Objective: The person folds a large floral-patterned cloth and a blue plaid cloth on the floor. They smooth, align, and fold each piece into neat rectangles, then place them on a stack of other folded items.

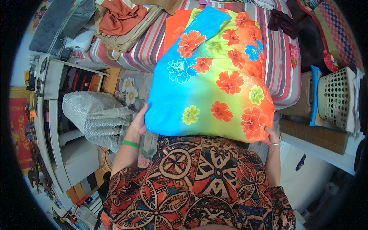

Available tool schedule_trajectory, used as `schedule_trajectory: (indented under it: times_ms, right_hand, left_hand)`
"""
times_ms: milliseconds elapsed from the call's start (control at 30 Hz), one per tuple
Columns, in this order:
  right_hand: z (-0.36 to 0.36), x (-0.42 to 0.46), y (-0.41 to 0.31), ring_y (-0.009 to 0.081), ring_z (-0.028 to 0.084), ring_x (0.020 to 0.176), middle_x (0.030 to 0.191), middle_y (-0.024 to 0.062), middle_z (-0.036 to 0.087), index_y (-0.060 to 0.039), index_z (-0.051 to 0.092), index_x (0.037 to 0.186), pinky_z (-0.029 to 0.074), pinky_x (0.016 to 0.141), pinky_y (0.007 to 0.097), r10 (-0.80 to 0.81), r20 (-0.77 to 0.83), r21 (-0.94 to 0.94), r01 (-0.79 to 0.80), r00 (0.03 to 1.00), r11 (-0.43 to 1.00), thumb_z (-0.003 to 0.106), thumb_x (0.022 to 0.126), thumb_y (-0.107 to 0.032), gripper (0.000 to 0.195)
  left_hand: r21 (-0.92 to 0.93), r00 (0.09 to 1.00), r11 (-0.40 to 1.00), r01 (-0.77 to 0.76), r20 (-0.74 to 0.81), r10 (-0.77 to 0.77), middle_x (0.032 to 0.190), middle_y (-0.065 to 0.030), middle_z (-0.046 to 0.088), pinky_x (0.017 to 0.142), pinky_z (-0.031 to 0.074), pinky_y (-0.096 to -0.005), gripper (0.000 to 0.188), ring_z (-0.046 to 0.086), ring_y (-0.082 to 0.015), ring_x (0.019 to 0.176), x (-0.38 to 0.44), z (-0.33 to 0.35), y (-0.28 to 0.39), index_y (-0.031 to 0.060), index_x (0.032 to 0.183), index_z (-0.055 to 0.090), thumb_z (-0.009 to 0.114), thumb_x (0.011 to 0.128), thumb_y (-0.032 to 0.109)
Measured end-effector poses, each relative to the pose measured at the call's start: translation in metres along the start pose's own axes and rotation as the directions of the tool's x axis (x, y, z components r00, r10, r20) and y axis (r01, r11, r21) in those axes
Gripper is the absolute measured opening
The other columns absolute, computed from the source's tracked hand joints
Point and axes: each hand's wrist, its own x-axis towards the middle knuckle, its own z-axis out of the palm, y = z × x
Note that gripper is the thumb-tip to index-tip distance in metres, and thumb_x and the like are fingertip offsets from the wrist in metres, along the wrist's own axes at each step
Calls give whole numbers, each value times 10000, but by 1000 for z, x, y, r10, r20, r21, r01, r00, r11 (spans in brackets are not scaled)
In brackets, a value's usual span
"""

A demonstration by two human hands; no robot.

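Observation:
A large folded floral cloth (pixel 201 95), shading from blue through yellow-green to orange, stretches between my two hands. My left hand (pixel 140 120) grips its blue near corner, with the thumb along the edge. At the orange near corner, my right hand (pixel 271 136) holds the cloth, and most of the fingers are hidden beneath it. The near edge hangs in front of my body, while the far part reaches over a bed with a striped cover (pixel 138 54). A flap lies folded across the far part. Beside it an orange piece of fabric (pixel 171 34) shows.
Rust and tan clothes (pixel 122 17) lie on the bed's far left, and a dark crumpled cloth (pixel 282 23) on its right. A bubble-wrapped object (pixel 89 115) stands left, before a white cabinet (pixel 77 155). A perforated plastic basket (pixel 335 97) is at right.

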Motion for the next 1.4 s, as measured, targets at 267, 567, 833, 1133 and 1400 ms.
schedule_trajectory:
  times_ms: [267,567,833,1133,1400]
  right_hand:
    - [-3,-34,-29,262,582,1124,1289,143,554,45,428,1336,473,966,405,-178,13,-301,174,984,938,705,771,-69,640]
    - [36,11,-24,230,599,1100,1233,122,598,25,488,1293,488,942,389,-49,-73,-145,38,996,989,633,877,-104,459]
    - [117,18,-128,195,649,996,1121,125,654,25,555,1202,532,860,334,-463,-86,-313,417,882,853,634,897,-146,359]
    - [77,-92,-16,206,573,1138,1250,124,585,39,480,1307,476,948,345,-114,-156,-119,96,981,988,634,880,-115,479]
    - [39,-111,5,199,595,1089,1203,103,620,56,563,1201,462,951,328,97,85,-153,-83,992,985,644,829,-18,388]
  left_hand:
    - [381,996,925,-5,-78,37,1086,-110,597,767,557,-259,659,629,-151,936,-62,1,10,-80,1294,396,739,814,214]
    - [442,982,897,23,-180,63,1156,-134,614,866,524,-355,577,627,-218,985,-29,43,13,-47,1286,460,729,824,172]
    - [479,804,668,-569,156,573,1149,-97,579,919,472,-341,528,555,-200,1086,-37,137,105,11,1225,491,749,792,168]
    - [299,983,948,-107,-110,146,895,-9,561,642,461,-245,456,553,-118,745,-117,13,-3,92,1177,462,712,803,166]
    - [325,993,941,91,-99,-61,822,10,621,465,399,-165,366,522,-58,557,-102,11,0,17,1137,562,662,888,267]
